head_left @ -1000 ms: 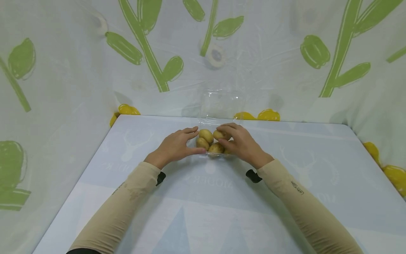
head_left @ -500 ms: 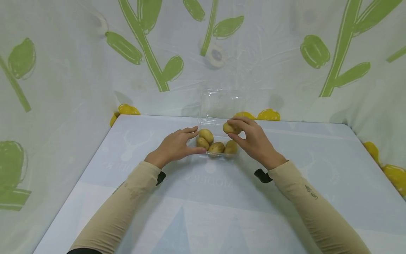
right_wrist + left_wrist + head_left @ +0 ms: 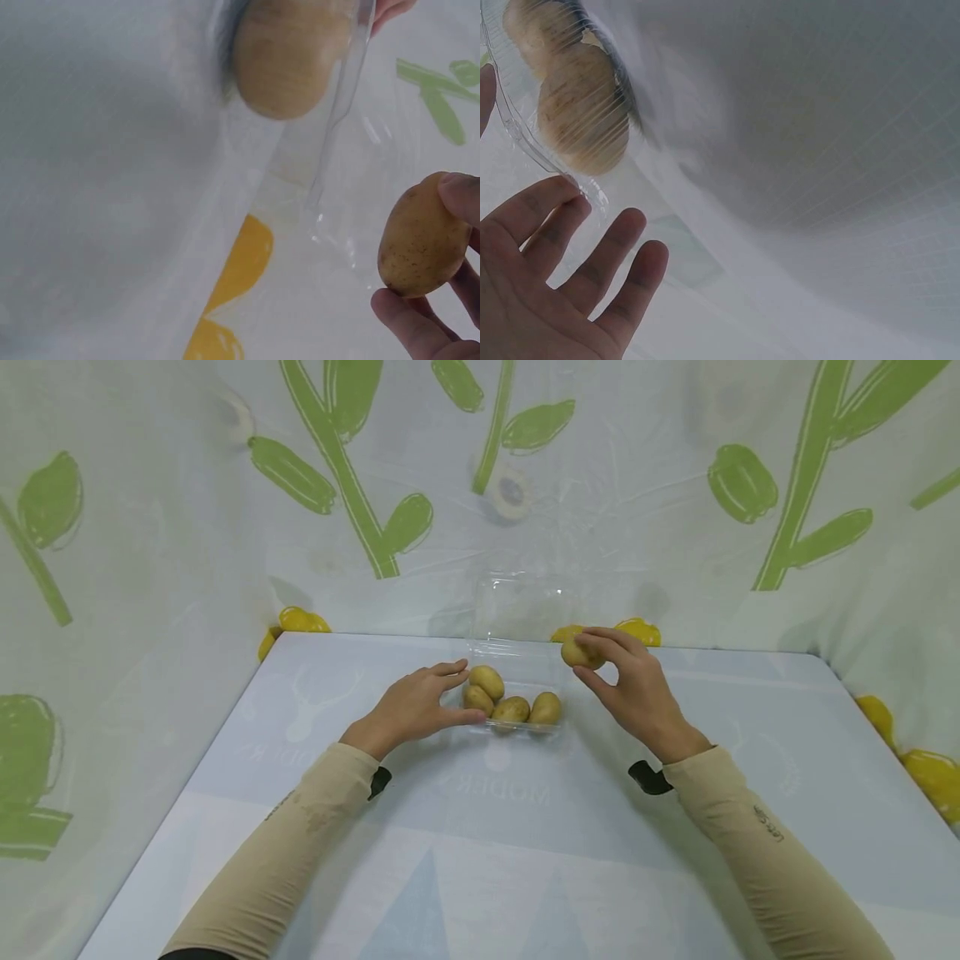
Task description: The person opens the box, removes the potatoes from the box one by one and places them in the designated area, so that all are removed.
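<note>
A clear plastic clamshell container [image 3: 517, 727] stands on the table with its lid [image 3: 525, 606] raised at the back. Several potatoes [image 3: 512, 710] lie in its tray, two of them stacked at the left end. My left hand [image 3: 411, 706] is at that left end, fingers spread, with the thumb along the front corner; in the left wrist view its fingertips [image 3: 568, 186] touch the rim. My right hand [image 3: 637, 685] pinches one potato [image 3: 424, 240] between thumb and fingers. It is raised to the right of the tray, near the table's back edge.
The white patterned table [image 3: 480, 877] extends toward me and to both sides. Its back edge meets a hanging curtain [image 3: 637, 485] printed with green leaves and yellow shapes, which also rises at left and right.
My right hand has lifted a potato out of the container and carried it right and slightly up. The potato at the tray's right end now shows fully. My left hand has stayed in place.
</note>
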